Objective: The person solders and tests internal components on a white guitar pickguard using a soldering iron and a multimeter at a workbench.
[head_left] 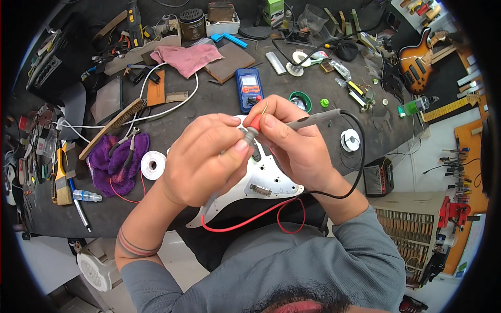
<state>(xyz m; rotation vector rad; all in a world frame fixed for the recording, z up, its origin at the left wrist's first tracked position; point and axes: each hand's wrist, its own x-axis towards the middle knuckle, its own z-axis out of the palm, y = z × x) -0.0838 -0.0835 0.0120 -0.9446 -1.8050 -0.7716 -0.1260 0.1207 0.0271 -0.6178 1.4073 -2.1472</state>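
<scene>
In front of me, my left hand [209, 156] is closed round a grey test probe with a red lead [235, 221]. Between both hands shows its red and grey end [254, 124], with a thin gold-coloured tip [265, 108]. My right hand [297, 143] pinches at that red part. A second grey probe [313, 119] with a black lead [360, 151] is tucked in the right hand too. Below the hands lies a white guitar pickguard [250, 185], partly covered by them. Beyond them a blue multimeter [249, 86] lies on the dark bench.
A wire spool [153, 165] and pliers on a purple cloth [112, 161] lie at left, near a wooden brush [112, 128]. A green tub [300, 101] and another spool [350, 140] sit at right. A sunburst guitar [416, 62] stands far right.
</scene>
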